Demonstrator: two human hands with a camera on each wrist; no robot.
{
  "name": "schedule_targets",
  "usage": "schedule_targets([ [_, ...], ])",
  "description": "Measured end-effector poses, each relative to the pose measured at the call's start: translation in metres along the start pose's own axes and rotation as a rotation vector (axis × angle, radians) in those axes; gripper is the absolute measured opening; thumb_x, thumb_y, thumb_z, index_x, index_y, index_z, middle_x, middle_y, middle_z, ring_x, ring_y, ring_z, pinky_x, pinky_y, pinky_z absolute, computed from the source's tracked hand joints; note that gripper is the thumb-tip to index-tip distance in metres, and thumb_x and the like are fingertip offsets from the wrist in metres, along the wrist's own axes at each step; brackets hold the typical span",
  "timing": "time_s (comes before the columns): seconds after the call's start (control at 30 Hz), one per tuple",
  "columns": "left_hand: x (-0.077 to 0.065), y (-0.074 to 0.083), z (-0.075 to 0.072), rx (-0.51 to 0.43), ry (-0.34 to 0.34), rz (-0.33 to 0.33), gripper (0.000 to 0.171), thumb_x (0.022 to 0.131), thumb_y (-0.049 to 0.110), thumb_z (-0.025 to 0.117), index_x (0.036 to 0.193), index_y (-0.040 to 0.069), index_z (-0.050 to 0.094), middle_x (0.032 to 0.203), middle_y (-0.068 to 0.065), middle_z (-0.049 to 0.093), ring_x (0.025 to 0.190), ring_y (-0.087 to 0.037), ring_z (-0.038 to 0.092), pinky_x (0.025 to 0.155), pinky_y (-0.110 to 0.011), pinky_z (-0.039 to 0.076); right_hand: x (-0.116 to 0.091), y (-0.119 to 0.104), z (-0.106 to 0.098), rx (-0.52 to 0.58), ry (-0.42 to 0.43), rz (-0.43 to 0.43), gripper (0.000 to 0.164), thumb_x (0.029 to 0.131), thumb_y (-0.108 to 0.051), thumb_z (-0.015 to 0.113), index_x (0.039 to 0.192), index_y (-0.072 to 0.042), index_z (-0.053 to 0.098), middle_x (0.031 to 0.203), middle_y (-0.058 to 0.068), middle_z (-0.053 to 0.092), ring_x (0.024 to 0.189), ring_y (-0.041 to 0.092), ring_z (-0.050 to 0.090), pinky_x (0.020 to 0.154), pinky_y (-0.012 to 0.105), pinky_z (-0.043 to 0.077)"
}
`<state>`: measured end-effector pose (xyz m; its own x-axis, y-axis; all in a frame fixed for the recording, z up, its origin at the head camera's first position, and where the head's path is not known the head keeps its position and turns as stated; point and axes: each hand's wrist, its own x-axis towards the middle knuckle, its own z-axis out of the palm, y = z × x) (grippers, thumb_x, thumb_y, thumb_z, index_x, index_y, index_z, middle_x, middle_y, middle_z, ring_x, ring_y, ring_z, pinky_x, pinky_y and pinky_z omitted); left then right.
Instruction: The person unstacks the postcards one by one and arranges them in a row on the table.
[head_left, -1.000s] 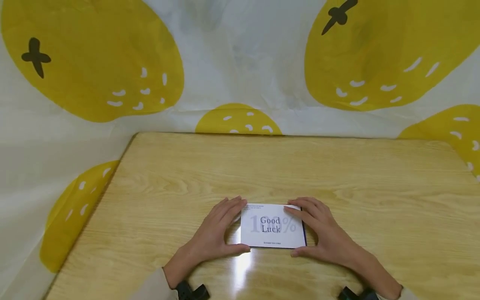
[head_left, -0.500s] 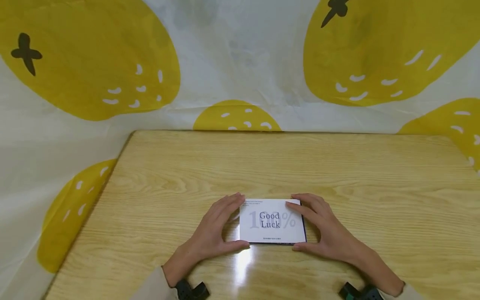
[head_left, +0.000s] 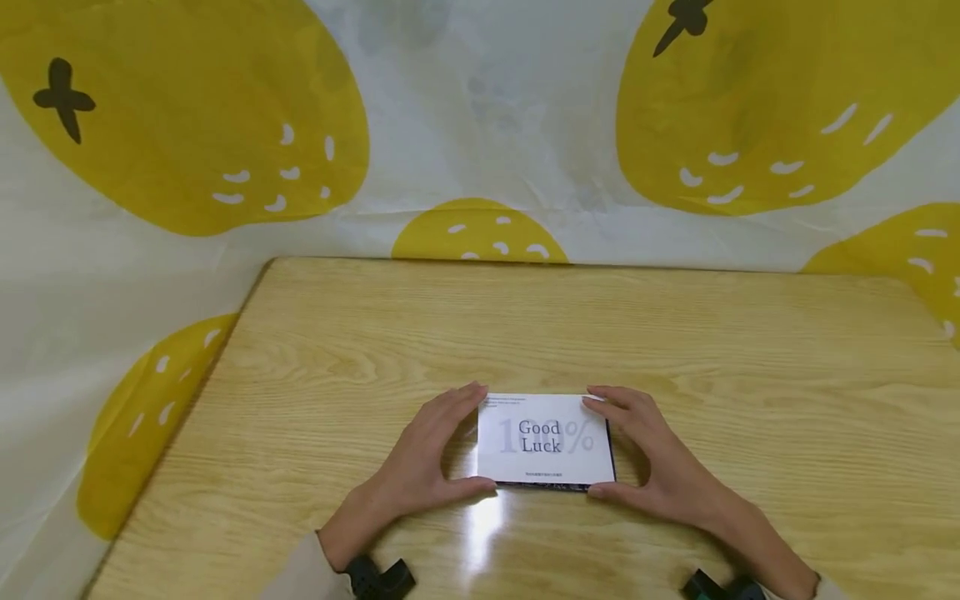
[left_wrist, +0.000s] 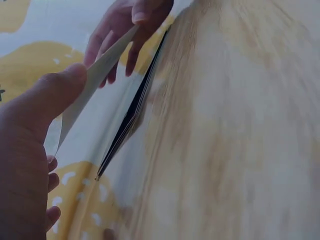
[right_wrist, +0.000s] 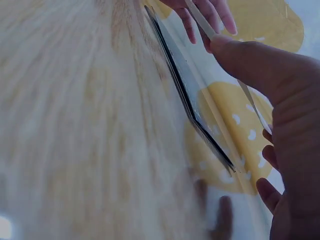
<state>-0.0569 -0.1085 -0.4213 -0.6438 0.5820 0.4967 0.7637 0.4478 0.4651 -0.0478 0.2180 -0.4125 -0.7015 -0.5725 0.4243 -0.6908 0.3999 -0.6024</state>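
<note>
Above one wooden table, two hands hold one white card.

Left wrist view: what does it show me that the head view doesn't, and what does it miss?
Only the left wrist view shows the gap between the white card and the dark layered thing below it.
Only the head view shows the card's printed face, with "Good Luck" over a paler "100%", and the dark wrist devices.
Both show the left grip and right grip holding the card, the wooden table and the patterned cloth.
</note>
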Motion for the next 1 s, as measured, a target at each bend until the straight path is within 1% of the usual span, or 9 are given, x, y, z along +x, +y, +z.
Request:
schedule_targets([
  [0.1, 0.000, -0.002, -0.004, -0.019, 0.003, -0.008, 0.102, 0.068, 0.048, 0.082, 0.145, 0.001, 0.035, 0.144, -0.015, 0.042, 0.131, -0.030, 0.040, 0.107, -0.046, 0.030, 0.002, -0.002, -0.001, -0.014, 0.006, -0.013, 0.091, 0.069, -0.036, 0.086, 0.141, -0.001, 0.042, 0.144, 0.021, 0.037, 0.130, 0.031, 0.031, 0.108, 0.023, 0.020],
  [0.27, 0.001, -0.007, -0.012, -0.084, 0.005, -0.028, 0.100, 0.069, 0.044, 0.084, 0.145, 0.003, 0.036, 0.146, -0.012, 0.041, 0.132, -0.029, 0.038, 0.107, -0.044, 0.030, 0.007, -0.003, -0.005, -0.012, 0.022, -0.050, 0.089, 0.074, -0.041, 0.082, 0.141, 0.001, 0.041, 0.144, 0.022, 0.037, 0.129, 0.034, 0.033, 0.108, 0.025, 0.021],
  [0.33, 0.003, -0.009, -0.016, -0.103, -0.005, -0.034, 0.101, 0.068, 0.041, 0.085, 0.146, 0.003, 0.035, 0.146, -0.013, 0.040, 0.133, -0.028, 0.037, 0.108, -0.043, 0.030, 0.010, -0.002, -0.006, -0.009, 0.029, -0.065, 0.088, 0.075, -0.041, 0.081, 0.141, 0.002, 0.042, 0.144, 0.021, 0.038, 0.128, 0.036, 0.034, 0.109, 0.026, 0.021],
  [0.5, 0.008, -0.013, -0.028, -0.096, -0.045, -0.037, 0.099, 0.069, 0.039, 0.086, 0.146, 0.006, 0.034, 0.147, -0.013, 0.039, 0.135, -0.029, 0.035, 0.109, -0.044, 0.028, 0.021, -0.006, -0.007, -0.029, 0.034, -0.081, 0.085, 0.079, -0.046, 0.075, 0.141, 0.001, 0.042, 0.143, 0.019, 0.039, 0.128, 0.035, 0.034, 0.108, 0.027, 0.021],
  [0.6, 0.011, -0.017, -0.037, -0.100, -0.075, -0.057, 0.097, 0.070, 0.036, 0.086, 0.147, 0.008, 0.034, 0.149, -0.010, 0.036, 0.138, -0.029, 0.030, 0.111, -0.044, 0.024, 0.030, -0.008, -0.007, -0.054, 0.039, -0.077, 0.083, 0.081, -0.048, 0.072, 0.142, -0.001, 0.041, 0.144, 0.017, 0.039, 0.128, 0.034, 0.034, 0.109, 0.027, 0.021],
  [0.7, 0.014, -0.020, -0.044, -0.125, -0.084, -0.078, 0.098, 0.069, 0.030, 0.087, 0.148, 0.009, 0.034, 0.151, -0.009, 0.033, 0.140, -0.030, 0.025, 0.112, -0.043, 0.020, 0.038, -0.010, -0.006, -0.080, 0.034, -0.051, 0.083, 0.081, -0.048, 0.072, 0.143, -0.003, 0.041, 0.145, 0.015, 0.038, 0.130, 0.031, 0.033, 0.108, 0.026, 0.021],
  [0.87, 0.015, -0.027, -0.052, -0.163, -0.066, -0.098, 0.099, 0.068, 0.021, 0.088, 0.148, 0.007, 0.033, 0.152, -0.011, 0.031, 0.139, -0.028, 0.027, 0.112, -0.039, 0.022, 0.051, -0.010, -0.003, -0.093, 0.007, 0.009, 0.085, 0.079, -0.048, 0.075, 0.144, -0.008, 0.040, 0.148, 0.009, 0.035, 0.132, 0.027, 0.031, 0.107, 0.033, 0.024],
  [0.93, 0.016, -0.030, -0.055, -0.171, -0.061, -0.117, 0.099, 0.068, 0.020, 0.088, 0.148, 0.007, 0.033, 0.152, -0.010, 0.032, 0.138, -0.027, 0.028, 0.111, -0.038, 0.024, 0.058, -0.009, -0.001, -0.090, 0.011, 0.008, 0.085, 0.078, -0.049, 0.075, 0.144, -0.008, 0.040, 0.148, 0.008, 0.035, 0.132, 0.027, 0.031, 0.106, 0.036, 0.026],
  [1.0, 0.017, -0.032, -0.060, -0.176, -0.058, -0.141, 0.099, 0.068, 0.018, 0.088, 0.148, 0.007, 0.032, 0.152, -0.008, 0.032, 0.138, -0.026, 0.028, 0.111, -0.038, 0.024, 0.065, -0.009, 0.001, -0.086, 0.027, -0.011, 0.084, 0.078, -0.050, 0.074, 0.143, -0.007, 0.041, 0.148, 0.008, 0.036, 0.132, 0.027, 0.032, 0.105, 0.038, 0.028],
])
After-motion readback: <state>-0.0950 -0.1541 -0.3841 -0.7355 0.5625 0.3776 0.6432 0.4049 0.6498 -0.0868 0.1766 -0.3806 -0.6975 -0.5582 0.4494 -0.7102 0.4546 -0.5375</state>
